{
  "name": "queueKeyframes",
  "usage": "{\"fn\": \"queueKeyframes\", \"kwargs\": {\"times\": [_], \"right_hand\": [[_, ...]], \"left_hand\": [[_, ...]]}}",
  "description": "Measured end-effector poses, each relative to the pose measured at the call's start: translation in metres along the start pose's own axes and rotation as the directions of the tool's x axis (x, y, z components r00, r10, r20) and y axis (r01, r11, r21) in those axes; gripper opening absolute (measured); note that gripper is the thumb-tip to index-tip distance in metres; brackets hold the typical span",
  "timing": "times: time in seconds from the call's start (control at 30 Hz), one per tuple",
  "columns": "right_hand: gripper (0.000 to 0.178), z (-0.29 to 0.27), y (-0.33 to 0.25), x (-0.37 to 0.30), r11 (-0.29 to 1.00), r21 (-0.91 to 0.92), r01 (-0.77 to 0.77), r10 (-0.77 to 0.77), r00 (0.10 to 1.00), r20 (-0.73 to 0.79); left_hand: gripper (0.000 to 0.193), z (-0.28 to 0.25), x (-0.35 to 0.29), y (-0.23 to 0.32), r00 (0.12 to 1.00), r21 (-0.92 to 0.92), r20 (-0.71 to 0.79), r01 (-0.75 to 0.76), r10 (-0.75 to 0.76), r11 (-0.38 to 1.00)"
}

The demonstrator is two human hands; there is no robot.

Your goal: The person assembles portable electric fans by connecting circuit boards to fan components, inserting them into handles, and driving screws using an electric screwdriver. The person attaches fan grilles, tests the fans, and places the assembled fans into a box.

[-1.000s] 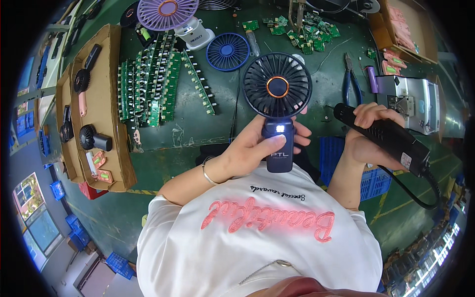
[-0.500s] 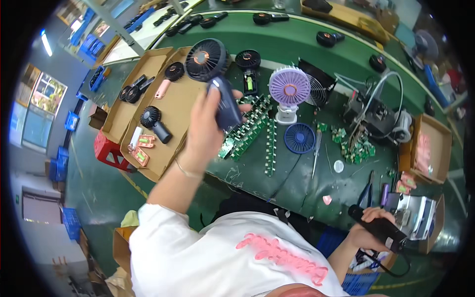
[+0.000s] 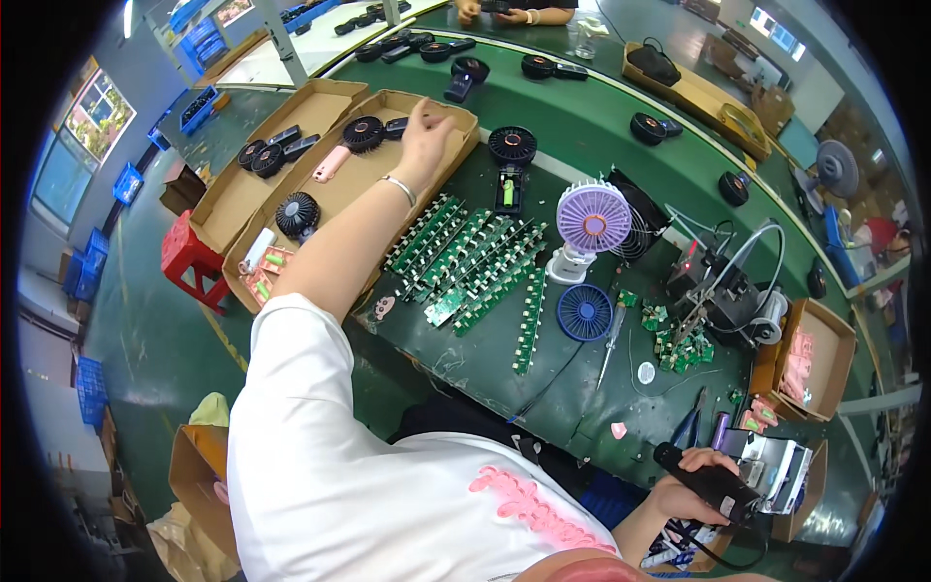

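My left hand (image 3: 425, 141) reaches over the far end of a cardboard tray (image 3: 456, 131), its fingers apart and holding nothing. Beside it in the tray lies a black handheld fan (image 3: 365, 134), its handle partly behind the hand. On the green belt just beyond sits a dark handheld fan (image 3: 465, 80). Low on the right, my right hand (image 3: 690, 485) is wrapped around a thick black cylindrical tool with a cord (image 3: 713, 480). An opened black fan (image 3: 511, 155) with a green cell in its handle lies right of the tray.
Green circuit-board strips (image 3: 475, 257) cover the bench centre, beside a purple fan (image 3: 593, 218) and blue fan grille (image 3: 585, 312). A soldering machine (image 3: 722, 291) and a box of pink parts (image 3: 805, 364) stand right. Another person's hands (image 3: 504, 14) show across the belt.
My left hand has let go of the dark handheld fan, which now sits on the belt. The view has shifted; my right hand still grips the black tool.
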State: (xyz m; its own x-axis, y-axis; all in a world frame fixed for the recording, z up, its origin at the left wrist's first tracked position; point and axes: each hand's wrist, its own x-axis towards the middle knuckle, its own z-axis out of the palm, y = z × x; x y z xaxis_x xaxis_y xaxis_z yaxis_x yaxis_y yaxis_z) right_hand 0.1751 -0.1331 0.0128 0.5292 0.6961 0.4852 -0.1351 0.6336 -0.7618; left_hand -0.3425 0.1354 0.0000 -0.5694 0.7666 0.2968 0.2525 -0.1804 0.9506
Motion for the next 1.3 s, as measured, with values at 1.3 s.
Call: {"fn": "queueKeyframes", "kwargs": {"times": [1.3], "right_hand": [[0.096, 0.008, 0.007, 0.011, 0.96, -0.143, -0.239, 0.254, 0.962, 0.096]], "left_hand": [[0.047, 0.053, -0.289, 0.163, 0.539, -0.445, 0.84, 0.617, 0.063, 0.649]]}}
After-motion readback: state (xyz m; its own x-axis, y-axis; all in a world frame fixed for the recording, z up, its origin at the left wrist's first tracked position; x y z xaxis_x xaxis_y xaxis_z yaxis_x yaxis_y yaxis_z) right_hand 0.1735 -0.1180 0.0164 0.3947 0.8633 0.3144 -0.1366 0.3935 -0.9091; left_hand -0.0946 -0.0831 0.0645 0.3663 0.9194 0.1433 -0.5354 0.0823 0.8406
